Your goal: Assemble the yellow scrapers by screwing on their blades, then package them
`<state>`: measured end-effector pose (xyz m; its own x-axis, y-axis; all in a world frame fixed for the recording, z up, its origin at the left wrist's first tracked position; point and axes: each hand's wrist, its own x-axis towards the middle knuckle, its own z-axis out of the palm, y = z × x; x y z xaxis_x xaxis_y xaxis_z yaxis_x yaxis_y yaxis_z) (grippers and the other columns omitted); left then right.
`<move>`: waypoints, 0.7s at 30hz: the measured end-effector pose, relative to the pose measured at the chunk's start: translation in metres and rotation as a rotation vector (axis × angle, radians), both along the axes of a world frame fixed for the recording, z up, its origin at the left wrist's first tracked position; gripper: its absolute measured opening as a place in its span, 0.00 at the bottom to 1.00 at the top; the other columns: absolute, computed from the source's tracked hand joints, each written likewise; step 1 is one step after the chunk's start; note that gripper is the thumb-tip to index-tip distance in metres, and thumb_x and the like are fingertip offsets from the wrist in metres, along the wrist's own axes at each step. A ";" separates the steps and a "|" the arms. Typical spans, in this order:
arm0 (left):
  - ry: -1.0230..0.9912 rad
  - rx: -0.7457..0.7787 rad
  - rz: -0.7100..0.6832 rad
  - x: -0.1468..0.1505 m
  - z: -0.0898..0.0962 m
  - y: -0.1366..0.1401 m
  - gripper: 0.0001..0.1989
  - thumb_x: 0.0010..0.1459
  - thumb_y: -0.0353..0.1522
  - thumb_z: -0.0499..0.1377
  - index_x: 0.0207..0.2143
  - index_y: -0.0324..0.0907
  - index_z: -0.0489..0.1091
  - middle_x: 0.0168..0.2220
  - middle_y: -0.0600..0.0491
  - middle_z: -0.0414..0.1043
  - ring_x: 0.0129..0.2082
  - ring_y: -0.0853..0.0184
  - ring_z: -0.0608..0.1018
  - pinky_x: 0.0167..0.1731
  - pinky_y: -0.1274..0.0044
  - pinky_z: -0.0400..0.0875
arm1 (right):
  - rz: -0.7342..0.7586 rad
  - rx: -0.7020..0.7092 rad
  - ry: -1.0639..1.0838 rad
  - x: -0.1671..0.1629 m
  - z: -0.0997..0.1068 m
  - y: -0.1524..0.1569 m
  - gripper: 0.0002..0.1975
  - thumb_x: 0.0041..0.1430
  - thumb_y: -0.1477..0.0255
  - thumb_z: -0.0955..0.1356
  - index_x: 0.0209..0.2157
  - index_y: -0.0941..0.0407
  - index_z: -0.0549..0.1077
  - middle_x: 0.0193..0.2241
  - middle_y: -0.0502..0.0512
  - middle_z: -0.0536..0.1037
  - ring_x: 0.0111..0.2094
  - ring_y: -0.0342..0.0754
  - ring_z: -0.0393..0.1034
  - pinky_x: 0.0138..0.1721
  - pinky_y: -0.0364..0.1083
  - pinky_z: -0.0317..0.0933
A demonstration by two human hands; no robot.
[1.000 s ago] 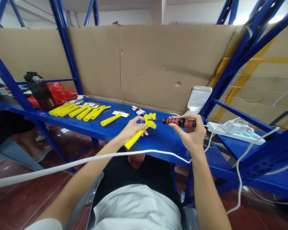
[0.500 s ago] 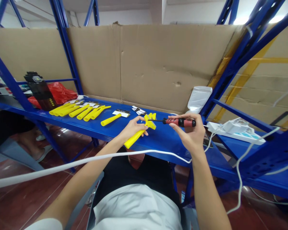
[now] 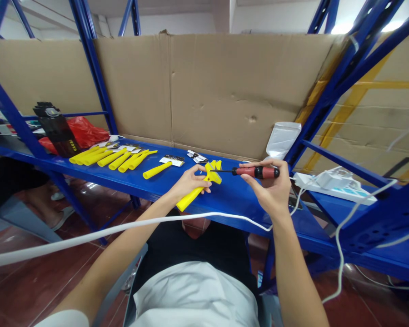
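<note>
My left hand is closed around a yellow scraper near its head, its handle slanting down toward me. In my right hand is a red and black screwdriver, held level, with its shaft pointing left and its tip at the scraper's head. Whether the tip sits in a screw is too small to tell. Left of my hands, a scraper with a white and black blade cover lies on the blue shelf. Behind the held scraper are more yellow pieces and white-and-black blade packs.
A row of yellow-handled scrapers lies farther left, near a dark bottle and a red plastic bag. At right stand a white pouch and a power strip. A white cable crosses in front of my forearms. Another person's leg shows at far left.
Almost nothing differs. The screwdriver and my right hand have shifted very slightly to the right; my left hand keeps its hold on the scraper.
</note>
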<state>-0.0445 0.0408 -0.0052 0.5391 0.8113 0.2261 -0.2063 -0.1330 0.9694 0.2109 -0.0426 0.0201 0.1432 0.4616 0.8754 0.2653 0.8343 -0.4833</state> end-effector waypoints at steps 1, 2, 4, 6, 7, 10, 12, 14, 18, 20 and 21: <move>0.003 0.004 -0.005 0.000 0.000 0.000 0.32 0.51 0.34 0.81 0.49 0.44 0.65 0.30 0.53 0.84 0.27 0.64 0.86 0.29 0.77 0.74 | -0.029 0.009 0.005 0.001 0.000 0.001 0.29 0.59 0.59 0.86 0.50 0.47 0.70 0.44 0.54 0.88 0.49 0.61 0.89 0.59 0.65 0.81; 0.006 0.008 -0.010 0.000 0.000 0.000 0.31 0.51 0.34 0.81 0.49 0.44 0.65 0.30 0.53 0.84 0.27 0.64 0.86 0.29 0.77 0.74 | -0.061 0.018 0.008 0.001 0.000 0.002 0.30 0.57 0.58 0.87 0.49 0.47 0.70 0.43 0.53 0.88 0.48 0.62 0.89 0.58 0.64 0.82; 0.005 0.008 -0.018 0.000 0.000 -0.001 0.31 0.51 0.34 0.81 0.48 0.44 0.65 0.31 0.53 0.84 0.28 0.64 0.86 0.29 0.77 0.74 | -0.130 0.031 0.012 0.003 0.000 0.004 0.31 0.54 0.57 0.88 0.47 0.47 0.72 0.41 0.52 0.86 0.46 0.61 0.89 0.55 0.62 0.82; 0.003 0.005 -0.024 0.000 0.000 -0.001 0.31 0.51 0.34 0.81 0.48 0.45 0.64 0.32 0.52 0.85 0.28 0.63 0.86 0.29 0.77 0.74 | -0.168 0.032 0.018 0.004 0.000 0.005 0.31 0.54 0.57 0.88 0.48 0.48 0.71 0.40 0.52 0.85 0.44 0.60 0.89 0.53 0.61 0.83; 0.002 0.004 -0.024 0.000 0.000 -0.001 0.31 0.51 0.34 0.80 0.48 0.45 0.64 0.31 0.52 0.84 0.28 0.63 0.86 0.29 0.77 0.74 | -0.161 0.027 0.018 0.004 0.000 0.005 0.31 0.55 0.57 0.88 0.49 0.47 0.71 0.40 0.52 0.85 0.44 0.60 0.89 0.53 0.61 0.83; -0.010 0.001 -0.012 0.000 0.000 0.000 0.32 0.51 0.34 0.80 0.49 0.44 0.64 0.30 0.53 0.84 0.28 0.63 0.86 0.29 0.77 0.74 | -0.039 -0.004 -0.006 0.003 0.000 0.004 0.31 0.60 0.60 0.86 0.53 0.46 0.67 0.46 0.54 0.86 0.51 0.58 0.88 0.60 0.64 0.80; -0.024 -0.003 0.003 -0.001 -0.001 0.001 0.32 0.51 0.35 0.81 0.49 0.44 0.64 0.30 0.54 0.83 0.28 0.62 0.87 0.29 0.77 0.74 | 0.055 -0.022 -0.030 0.002 -0.001 0.002 0.29 0.64 0.62 0.84 0.55 0.45 0.66 0.53 0.55 0.86 0.57 0.58 0.86 0.64 0.66 0.78; -0.032 -0.007 0.014 0.000 -0.001 0.002 0.32 0.51 0.34 0.80 0.49 0.44 0.64 0.30 0.54 0.83 0.28 0.62 0.87 0.29 0.77 0.74 | 0.080 -0.025 -0.045 0.001 -0.001 0.001 0.27 0.66 0.63 0.82 0.55 0.46 0.66 0.53 0.56 0.87 0.57 0.59 0.86 0.63 0.66 0.79; -0.025 0.004 0.010 0.001 -0.002 0.000 0.30 0.52 0.33 0.79 0.49 0.44 0.65 0.30 0.54 0.83 0.27 0.63 0.86 0.29 0.77 0.74 | -0.072 0.022 -0.035 0.002 -0.002 0.002 0.27 0.61 0.63 0.85 0.51 0.47 0.70 0.44 0.55 0.87 0.48 0.61 0.89 0.55 0.65 0.82; -0.018 0.014 -0.002 0.001 -0.001 -0.001 0.30 0.52 0.33 0.79 0.48 0.44 0.64 0.30 0.54 0.83 0.27 0.63 0.86 0.28 0.77 0.74 | -0.134 0.040 -0.018 0.003 -0.002 0.003 0.29 0.57 0.63 0.87 0.50 0.47 0.71 0.42 0.54 0.86 0.45 0.61 0.88 0.54 0.65 0.83; -0.015 0.017 -0.006 0.001 -0.001 -0.001 0.30 0.51 0.34 0.79 0.48 0.44 0.64 0.30 0.53 0.84 0.27 0.63 0.86 0.28 0.77 0.74 | -0.137 0.035 -0.015 0.003 -0.002 0.003 0.29 0.57 0.63 0.87 0.50 0.47 0.71 0.41 0.54 0.85 0.45 0.61 0.88 0.54 0.64 0.83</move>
